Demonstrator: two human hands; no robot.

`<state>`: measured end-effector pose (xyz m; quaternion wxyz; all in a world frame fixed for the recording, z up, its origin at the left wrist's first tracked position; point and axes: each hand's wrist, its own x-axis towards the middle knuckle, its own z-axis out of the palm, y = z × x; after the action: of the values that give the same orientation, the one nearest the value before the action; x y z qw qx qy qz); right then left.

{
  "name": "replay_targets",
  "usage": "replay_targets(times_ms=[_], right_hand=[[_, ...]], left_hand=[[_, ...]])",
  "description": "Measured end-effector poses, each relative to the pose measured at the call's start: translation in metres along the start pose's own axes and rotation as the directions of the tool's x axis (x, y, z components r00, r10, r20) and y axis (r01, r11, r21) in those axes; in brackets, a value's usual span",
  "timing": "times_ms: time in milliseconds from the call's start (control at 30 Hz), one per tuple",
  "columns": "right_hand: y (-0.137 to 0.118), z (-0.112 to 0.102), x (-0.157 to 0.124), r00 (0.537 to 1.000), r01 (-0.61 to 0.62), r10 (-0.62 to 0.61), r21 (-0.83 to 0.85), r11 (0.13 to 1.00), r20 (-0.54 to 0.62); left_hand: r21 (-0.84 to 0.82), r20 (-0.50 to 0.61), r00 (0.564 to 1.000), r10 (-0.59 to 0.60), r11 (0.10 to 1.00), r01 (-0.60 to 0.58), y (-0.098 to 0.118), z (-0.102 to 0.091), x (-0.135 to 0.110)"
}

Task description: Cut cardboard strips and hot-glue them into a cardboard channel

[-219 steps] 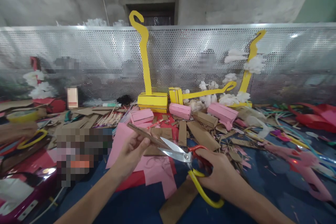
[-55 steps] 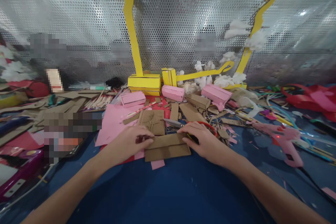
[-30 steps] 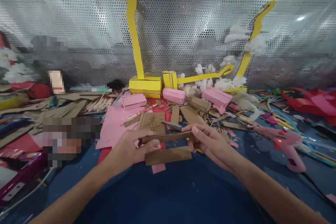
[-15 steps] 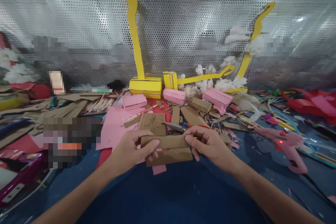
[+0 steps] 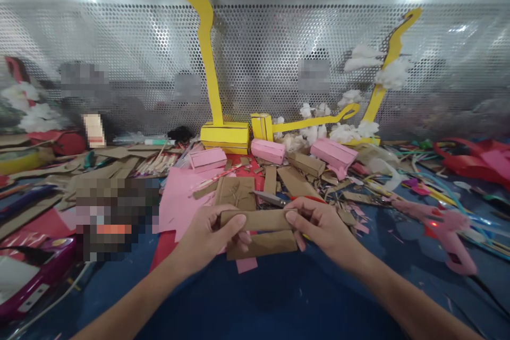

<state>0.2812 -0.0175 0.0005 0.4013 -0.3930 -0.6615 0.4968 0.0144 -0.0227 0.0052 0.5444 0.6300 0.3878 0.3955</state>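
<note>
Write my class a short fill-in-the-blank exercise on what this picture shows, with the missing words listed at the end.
1. The left hand and the right hand hold a strip of brown ____ between them.
2. The scissors lie nearer to the ____ hand.
3. The body of the glue gun on the blue table is coloured ____.
4. The tallest hooked piece and the box below it are both mainly ____.

Missing words: cardboard; right; pink; yellow.
</note>
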Motion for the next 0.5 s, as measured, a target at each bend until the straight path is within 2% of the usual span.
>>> replay_targets(times_ms=[267, 433, 500], right_hand=[[0.0033, 0.0053, 0.0012, 0.998, -0.033, 0.044, 0.193, 0.981, -0.053], [0.0002, 0.0096, 0.0013, 0.999, -0.022, 0.031, 0.197, 0.980, -0.041], [-0.0023, 0.0100, 0.0009, 0.999, -0.053, 0.051, 0.157, 0.986, 0.018]], left_hand=[[-0.041, -0.084, 0.996, 0.006, 0.999, -0.009, 0.0017, 0.0039, 0.0044], [-0.081, -0.149, 0.989, -0.004, 0.997, -0.008, 0.0010, 0.0021, 0.0078], [-0.102, -0.192, 0.981, 0.014, 0.994, -0.034, -0.0040, 0.0003, 0.0094]])
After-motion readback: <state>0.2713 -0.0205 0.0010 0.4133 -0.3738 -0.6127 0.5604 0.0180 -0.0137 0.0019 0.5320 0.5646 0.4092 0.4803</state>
